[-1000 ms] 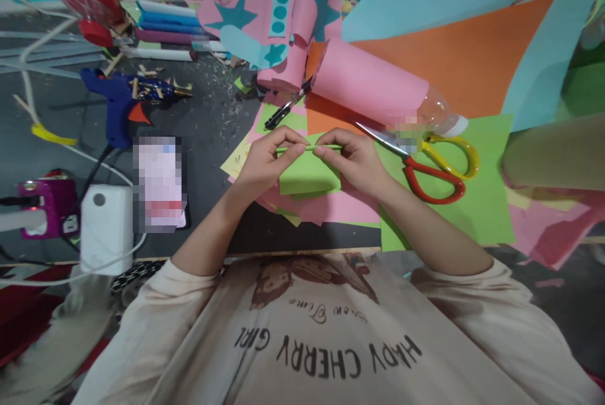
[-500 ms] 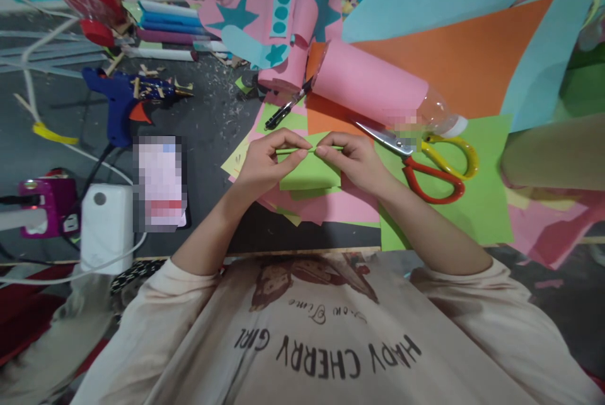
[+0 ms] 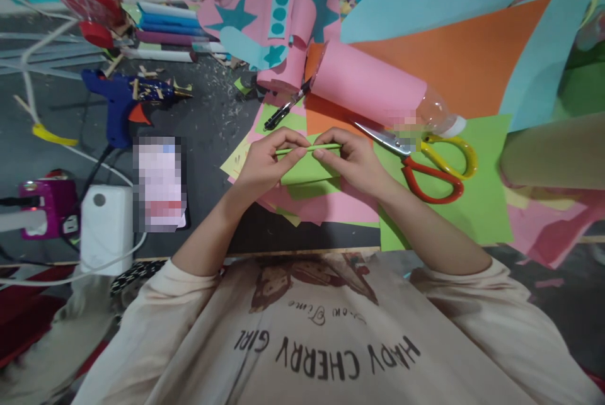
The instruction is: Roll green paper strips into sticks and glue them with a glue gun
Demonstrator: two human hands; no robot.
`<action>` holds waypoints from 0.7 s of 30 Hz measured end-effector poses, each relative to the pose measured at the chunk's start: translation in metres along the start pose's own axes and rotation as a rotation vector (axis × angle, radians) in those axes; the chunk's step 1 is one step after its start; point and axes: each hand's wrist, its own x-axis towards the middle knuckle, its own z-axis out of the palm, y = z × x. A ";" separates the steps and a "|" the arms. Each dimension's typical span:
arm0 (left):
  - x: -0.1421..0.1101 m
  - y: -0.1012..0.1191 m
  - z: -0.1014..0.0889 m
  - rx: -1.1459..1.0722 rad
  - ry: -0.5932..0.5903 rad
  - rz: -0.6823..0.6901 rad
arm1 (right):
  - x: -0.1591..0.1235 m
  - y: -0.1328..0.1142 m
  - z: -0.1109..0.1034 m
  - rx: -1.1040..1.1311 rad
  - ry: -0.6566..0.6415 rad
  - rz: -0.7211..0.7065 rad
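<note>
My left hand (image 3: 267,162) and my right hand (image 3: 354,162) both pinch the far edge of a small light-green paper piece (image 3: 307,169), which is rolled into a thin tube along that edge. The fingers of both hands are closed on the roll, thumbs underneath. The paper hangs just above a pile of pink and green sheets (image 3: 331,206) at the table's near edge. Red-and-yellow scissors (image 3: 425,165) lie right of my right hand. A plastic bottle wrapped in pink paper (image 3: 373,87) lies just beyond the hands.
A blue glue gun (image 3: 120,99) lies at the left with a phone (image 3: 161,181) and a white power adapter (image 3: 104,228) nearer me. A black pen (image 3: 283,109) lies beyond my left hand. Orange, blue and green sheets (image 3: 449,58) cover the right side.
The hands have barely shifted. The green paper has been rolled slightly further, leaving a little less flat paper below the roll.
</note>
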 end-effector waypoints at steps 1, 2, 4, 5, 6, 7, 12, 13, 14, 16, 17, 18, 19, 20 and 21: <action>0.000 0.000 0.000 0.003 0.007 -0.010 | 0.000 0.000 0.000 0.001 0.005 -0.002; 0.000 0.000 0.000 0.006 0.012 -0.020 | 0.000 0.000 0.000 0.003 0.008 -0.001; 0.000 0.001 0.000 0.010 0.017 -0.023 | 0.000 0.000 0.001 0.013 0.010 0.010; 0.000 0.001 0.000 0.015 0.018 -0.019 | 0.000 0.000 0.001 0.020 0.005 0.020; -0.001 0.002 0.000 0.024 0.021 -0.012 | 0.000 0.000 0.002 0.028 -0.002 0.029; -0.001 0.002 0.000 0.035 0.024 -0.004 | 0.000 0.000 0.002 0.033 -0.010 0.036; 0.000 0.002 0.000 0.035 0.010 0.026 | -0.001 -0.001 0.000 0.018 -0.016 0.048; 0.001 0.002 0.000 0.020 -0.002 0.028 | -0.001 -0.002 0.000 0.014 -0.010 0.055; 0.001 0.001 0.000 0.007 -0.014 0.027 | -0.001 -0.003 0.000 0.015 -0.007 0.065; 0.001 0.001 0.000 -0.008 -0.030 0.017 | -0.002 -0.004 0.000 0.031 -0.013 0.082; 0.001 0.001 0.000 -0.012 -0.029 0.015 | -0.002 -0.004 0.000 0.044 -0.019 0.088; 0.001 0.001 0.000 -0.014 -0.021 0.017 | -0.002 -0.004 0.000 0.056 -0.024 0.090; 0.001 0.000 0.000 -0.015 -0.012 0.022 | -0.002 -0.004 0.000 0.062 -0.024 0.085; 0.001 0.000 0.000 -0.015 -0.003 0.026 | -0.002 -0.004 0.001 0.062 -0.021 0.078; 0.001 0.000 0.000 -0.012 0.006 0.027 | -0.002 -0.004 0.001 0.061 -0.013 0.073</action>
